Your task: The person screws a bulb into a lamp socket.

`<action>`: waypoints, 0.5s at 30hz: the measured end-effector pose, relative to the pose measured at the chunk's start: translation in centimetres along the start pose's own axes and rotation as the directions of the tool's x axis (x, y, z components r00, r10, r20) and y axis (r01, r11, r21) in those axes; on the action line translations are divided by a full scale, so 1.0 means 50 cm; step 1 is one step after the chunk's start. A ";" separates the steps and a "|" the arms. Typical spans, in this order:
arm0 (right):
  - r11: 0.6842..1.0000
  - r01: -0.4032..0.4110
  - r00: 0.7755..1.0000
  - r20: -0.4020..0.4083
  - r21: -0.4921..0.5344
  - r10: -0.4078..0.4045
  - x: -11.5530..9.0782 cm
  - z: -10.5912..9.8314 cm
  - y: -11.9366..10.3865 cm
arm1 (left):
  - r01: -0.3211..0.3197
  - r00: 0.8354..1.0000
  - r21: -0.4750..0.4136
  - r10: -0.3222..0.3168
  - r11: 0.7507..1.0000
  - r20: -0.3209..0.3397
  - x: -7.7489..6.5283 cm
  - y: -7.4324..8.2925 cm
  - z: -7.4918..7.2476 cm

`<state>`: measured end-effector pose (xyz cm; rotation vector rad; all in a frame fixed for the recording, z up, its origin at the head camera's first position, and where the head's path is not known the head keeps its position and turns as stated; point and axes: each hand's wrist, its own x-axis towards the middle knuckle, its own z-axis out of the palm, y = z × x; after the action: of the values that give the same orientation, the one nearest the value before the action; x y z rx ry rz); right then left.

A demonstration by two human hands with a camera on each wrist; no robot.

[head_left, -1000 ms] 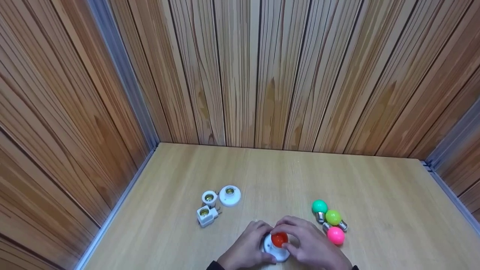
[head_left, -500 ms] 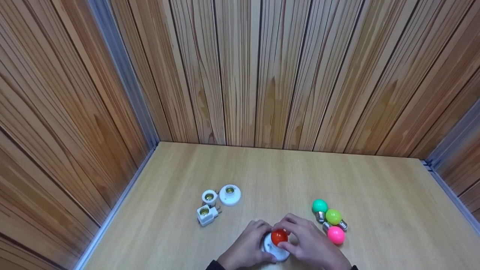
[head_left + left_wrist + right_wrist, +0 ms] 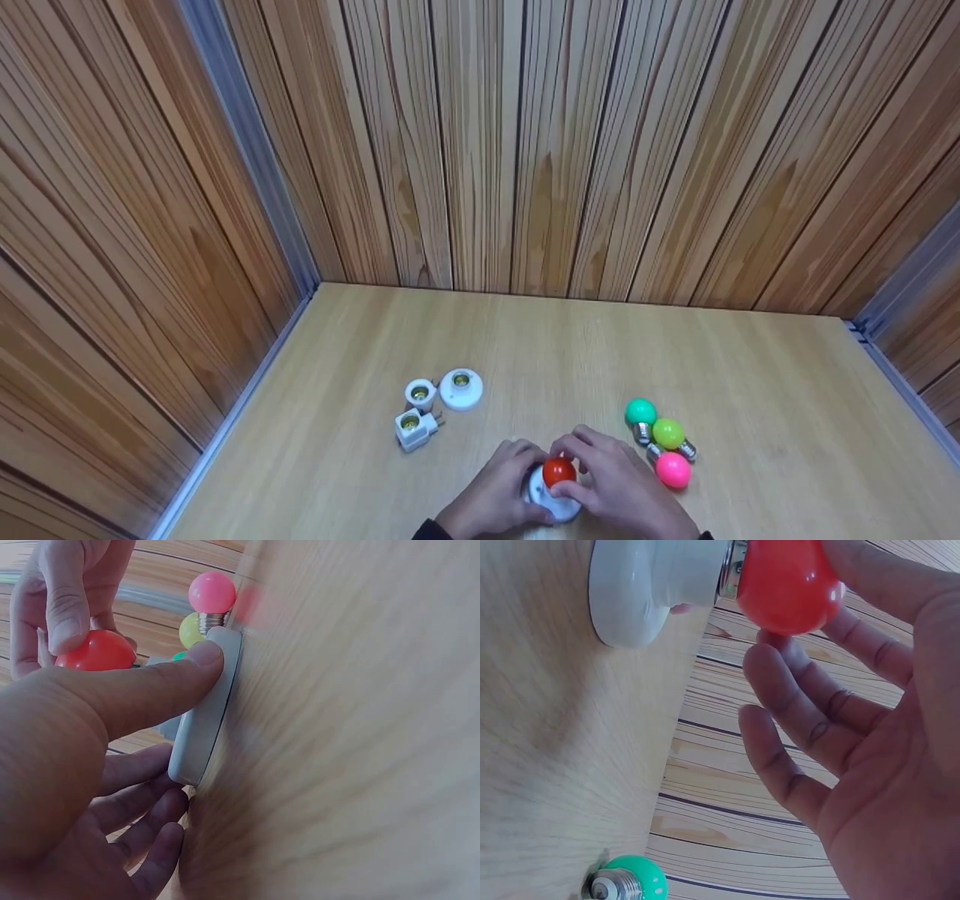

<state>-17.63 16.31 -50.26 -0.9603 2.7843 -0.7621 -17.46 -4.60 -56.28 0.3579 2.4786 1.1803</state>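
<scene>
A round white lamp holder (image 3: pixel 553 508) lies flat on the table near the front, and a red light bulb (image 3: pixel 559 472) stands in its socket. My left hand (image 3: pixel 496 491) grips the holder's base from the left, thumb on the near rim and fingers round the far side. With thumb and fingers my right hand (image 3: pixel 619 487) pinches the bulb from the right. The right wrist view shows part of the metal screw cap between the red glass (image 3: pixel 791 585) and the white socket (image 3: pixel 694 570). In the left wrist view the thumb (image 3: pixel 161 694) presses across the base.
To the right lie a green bulb (image 3: pixel 640 412), a yellow-green bulb (image 3: pixel 667 433) and a pink bulb (image 3: pixel 673 469), close together. Back left stand another round lamp holder (image 3: pixel 461 399), a small round socket (image 3: pixel 420 403) and a square plug-in socket (image 3: pixel 415 439). Wood-panelled walls (image 3: pixel 480 150) enclose the table.
The fingers and thumb of my right hand have shifted around the red bulb, showing more of it. My left hand and the lamp holder have stayed in place.
</scene>
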 end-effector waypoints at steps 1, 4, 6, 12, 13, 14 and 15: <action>1.000 0.006 1.000 -0.009 -0.005 -0.006 0.000 0.000 0.000 | -0.003 1.000 -0.001 0.003 1.000 0.000 0.000 0.000 0.000; 1.000 0.023 0.999 -0.040 -0.005 -0.023 -0.001 0.002 -0.001 | 0.000 1.000 -0.005 0.000 1.000 0.000 -0.001 0.000 0.000; 0.998 0.055 0.995 -0.082 -0.010 -0.055 -0.002 0.004 -0.001 | -0.007 1.000 0.005 0.007 1.000 -0.002 -0.002 0.000 -0.001; 0.989 0.132 0.978 -0.153 -0.065 -0.141 -0.008 0.004 0.002 | -0.033 0.999 0.052 0.034 0.998 -0.012 -0.003 -0.001 -0.001; 0.990 0.124 0.981 -0.140 -0.060 -0.131 -0.009 0.003 0.003 | -0.025 1.000 0.048 0.025 0.999 -0.010 -0.003 0.000 0.000; 0.992 0.118 0.985 -0.122 -0.051 -0.124 -0.010 0.001 0.004 | -0.019 1.000 0.045 0.019 0.999 -0.008 -0.003 0.000 0.000; 0.993 0.114 0.988 -0.103 -0.043 -0.118 -0.011 0.000 0.005 | -0.015 1.000 0.044 0.015 0.999 -0.007 -0.003 0.001 0.000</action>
<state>-17.34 16.80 -50.44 -1.1297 2.8630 -0.8012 -17.32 -4.64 -56.22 0.3852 2.5161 1.1361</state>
